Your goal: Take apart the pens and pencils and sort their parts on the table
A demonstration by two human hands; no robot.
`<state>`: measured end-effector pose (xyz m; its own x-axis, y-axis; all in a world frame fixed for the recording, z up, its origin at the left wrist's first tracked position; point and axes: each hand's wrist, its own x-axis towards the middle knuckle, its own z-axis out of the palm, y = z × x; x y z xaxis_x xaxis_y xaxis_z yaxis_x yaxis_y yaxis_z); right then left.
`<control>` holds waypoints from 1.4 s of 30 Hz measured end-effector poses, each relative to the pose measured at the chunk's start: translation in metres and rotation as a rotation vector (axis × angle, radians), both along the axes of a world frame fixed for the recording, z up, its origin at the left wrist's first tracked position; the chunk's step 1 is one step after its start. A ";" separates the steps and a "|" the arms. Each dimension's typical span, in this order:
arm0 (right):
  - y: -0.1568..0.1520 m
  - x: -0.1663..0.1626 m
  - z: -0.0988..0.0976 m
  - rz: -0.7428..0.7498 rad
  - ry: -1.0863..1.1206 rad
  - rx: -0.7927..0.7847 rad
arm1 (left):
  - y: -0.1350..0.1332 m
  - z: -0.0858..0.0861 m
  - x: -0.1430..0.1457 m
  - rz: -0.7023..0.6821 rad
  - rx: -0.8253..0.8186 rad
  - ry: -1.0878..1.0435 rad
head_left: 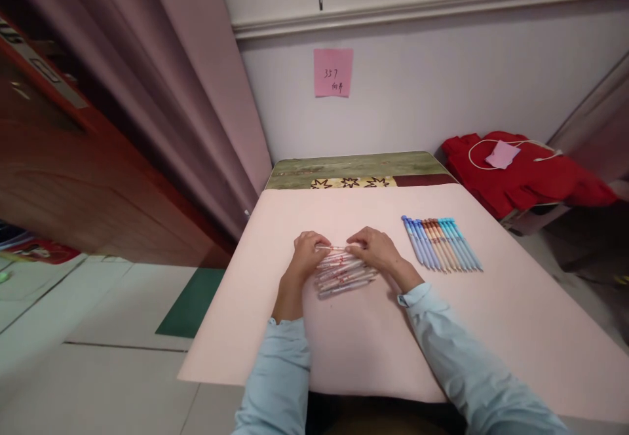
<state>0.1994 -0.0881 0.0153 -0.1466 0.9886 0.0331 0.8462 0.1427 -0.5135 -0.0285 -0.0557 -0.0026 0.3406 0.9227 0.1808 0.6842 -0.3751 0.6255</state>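
Observation:
My left hand (307,255) and my right hand (374,249) are close together over the middle of the pink-covered table. Between them they pinch a slim white pen (337,247) with reddish markings, one hand at each end. Just below it lies a loose bundle of pale pens (344,275) with red and pink prints, roughly crosswise to me. Some of their ends are hidden under my fingers. Off to the right, a neat row of pens (439,245) lies side by side, grouped in blue, brown and turquoise, tips toward me.
A pale pink sheet (363,350) covers most of the table, with a patterned top (354,168) showing at the back. Beyond the right edge sits red cloth (521,183) with a white cable. A curtain (196,94) hangs at the left; a pink note (333,73) is on the wall.

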 end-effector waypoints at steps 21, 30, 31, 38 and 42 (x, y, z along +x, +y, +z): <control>0.027 0.001 -0.020 0.073 0.556 0.001 | 0.008 0.001 0.013 0.000 -0.053 -0.537; 0.027 0.005 -0.024 0.104 0.636 -0.080 | 0.009 0.001 0.013 -0.031 -0.102 -0.455; 0.028 0.005 -0.025 0.107 0.675 -0.054 | 0.009 0.000 0.012 -0.024 -0.106 -0.463; 0.026 0.007 -0.023 -0.010 0.518 0.050 | 0.012 -0.003 0.009 -0.007 -0.153 -0.535; 0.026 0.007 -0.023 -0.056 0.535 -0.031 | 0.012 -0.004 0.009 -0.015 -0.174 -0.530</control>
<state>0.2066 -0.0622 -0.0077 -0.0643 0.9961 0.0598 0.4711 0.0831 -0.8782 -0.0194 -0.0434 -0.0071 0.2580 0.9499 0.1766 0.2545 -0.2432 0.9360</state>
